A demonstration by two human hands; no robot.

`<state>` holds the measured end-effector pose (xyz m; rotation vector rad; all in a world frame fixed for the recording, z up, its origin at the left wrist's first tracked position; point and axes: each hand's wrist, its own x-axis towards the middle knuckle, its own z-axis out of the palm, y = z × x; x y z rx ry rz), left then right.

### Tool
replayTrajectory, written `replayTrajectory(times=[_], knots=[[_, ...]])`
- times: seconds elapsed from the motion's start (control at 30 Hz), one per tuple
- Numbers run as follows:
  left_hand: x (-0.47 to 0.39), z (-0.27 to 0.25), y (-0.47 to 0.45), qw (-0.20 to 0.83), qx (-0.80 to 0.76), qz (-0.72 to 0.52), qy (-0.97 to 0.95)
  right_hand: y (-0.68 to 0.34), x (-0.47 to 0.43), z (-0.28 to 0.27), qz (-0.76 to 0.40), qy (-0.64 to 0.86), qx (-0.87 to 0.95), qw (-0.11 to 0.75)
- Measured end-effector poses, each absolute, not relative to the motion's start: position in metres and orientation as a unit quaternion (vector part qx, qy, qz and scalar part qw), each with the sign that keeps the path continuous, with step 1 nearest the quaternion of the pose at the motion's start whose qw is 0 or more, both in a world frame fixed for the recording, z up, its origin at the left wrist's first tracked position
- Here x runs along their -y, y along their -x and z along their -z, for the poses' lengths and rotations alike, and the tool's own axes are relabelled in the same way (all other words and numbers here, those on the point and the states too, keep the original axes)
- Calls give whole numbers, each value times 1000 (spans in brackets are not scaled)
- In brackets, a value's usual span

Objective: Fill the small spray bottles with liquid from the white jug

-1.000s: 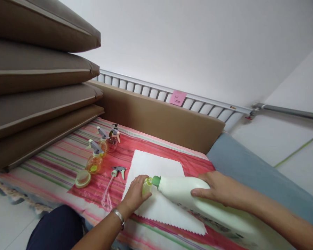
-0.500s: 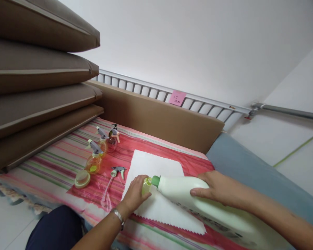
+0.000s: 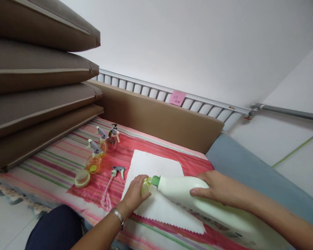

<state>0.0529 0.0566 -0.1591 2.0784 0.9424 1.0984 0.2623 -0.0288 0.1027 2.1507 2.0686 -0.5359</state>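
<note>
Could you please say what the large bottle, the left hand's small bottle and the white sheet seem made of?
Large bottle: probably opaque plastic, given its smooth, soft sheen. Small bottle: translucent plastic or glass, glossy, with bright glints. White sheet: matt cloth or paper; its zigzag edge suggests cloth.

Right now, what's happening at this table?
The left hand grips a small yellow-green bottle over a white sheet. The right hand holds a large pale green bottle tilted, its green spout at the small bottle's top. Whether liquid is flowing can't be seen. A detached spray head and several spray bottles sit to the left.
</note>
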Motion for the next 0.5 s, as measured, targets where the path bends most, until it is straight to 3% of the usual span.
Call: replayTrajectory(times=[0.5], knots=[[-56,155,-52,325,-352,-421,-771,-261,31,-102,198,-710,-674,46]])
